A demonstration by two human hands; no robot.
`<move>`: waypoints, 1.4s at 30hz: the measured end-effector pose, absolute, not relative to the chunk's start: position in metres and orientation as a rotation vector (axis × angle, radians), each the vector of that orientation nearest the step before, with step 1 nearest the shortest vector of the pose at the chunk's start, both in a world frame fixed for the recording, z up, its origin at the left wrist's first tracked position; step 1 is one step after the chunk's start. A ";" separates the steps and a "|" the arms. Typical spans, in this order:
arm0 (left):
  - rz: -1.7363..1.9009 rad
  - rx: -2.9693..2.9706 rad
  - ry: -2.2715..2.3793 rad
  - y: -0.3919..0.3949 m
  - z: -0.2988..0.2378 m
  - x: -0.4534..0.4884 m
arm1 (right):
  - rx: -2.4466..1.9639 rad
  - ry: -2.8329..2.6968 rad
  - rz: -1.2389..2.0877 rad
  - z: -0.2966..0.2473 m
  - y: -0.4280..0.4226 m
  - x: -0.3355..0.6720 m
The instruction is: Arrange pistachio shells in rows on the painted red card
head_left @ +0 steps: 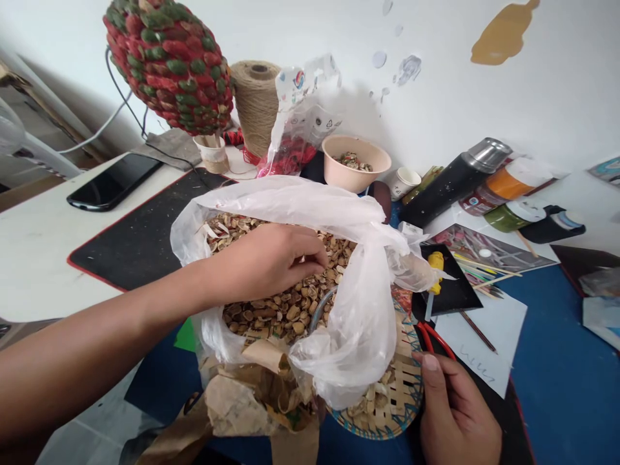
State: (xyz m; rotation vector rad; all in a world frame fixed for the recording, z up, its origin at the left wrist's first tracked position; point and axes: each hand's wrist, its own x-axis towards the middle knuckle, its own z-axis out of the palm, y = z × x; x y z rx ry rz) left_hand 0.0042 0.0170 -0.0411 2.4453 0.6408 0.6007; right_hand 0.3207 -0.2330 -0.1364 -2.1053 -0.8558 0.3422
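A white plastic bag point(349, 310), its mouth rolled open, is full of brown nut shells point(290, 313) that look like pistachio shells. My left hand point(276, 258) reaches into the bag over the shells, fingers curled and thumb against the index finger. Whatever its fingertips hold is too small to make out. Under the bag's right side shows a round woven tray point(404, 381) with blue stitching and a few shells on it. My right hand point(455, 403) pinches the tray's right rim between thumb and fingers. Just behind that hand lie red tool handles point(436, 339).
Crumpled brown paper point(247, 403) hangs at the bag's front. Behind stand a red-green shell-covered ornament point(174, 64), a twine spool point(256, 103), a bowl point(356, 161) of shells and a black flask point(450, 184). A glue-like yellow-handled tool point(436, 268) lies right; a phone point(113, 181) left.
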 end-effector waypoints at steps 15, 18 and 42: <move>0.646 2.322 0.571 0.008 -0.019 0.009 | -2.113 -0.850 0.357 -0.134 -0.230 0.320; 0.430 2.429 0.414 0.011 -0.037 0.003 | -2.124 -0.842 0.346 -0.133 -0.230 0.319; 0.262 2.920 0.500 0.037 -0.082 0.028 | -2.148 -1.012 0.291 -0.127 -0.223 0.315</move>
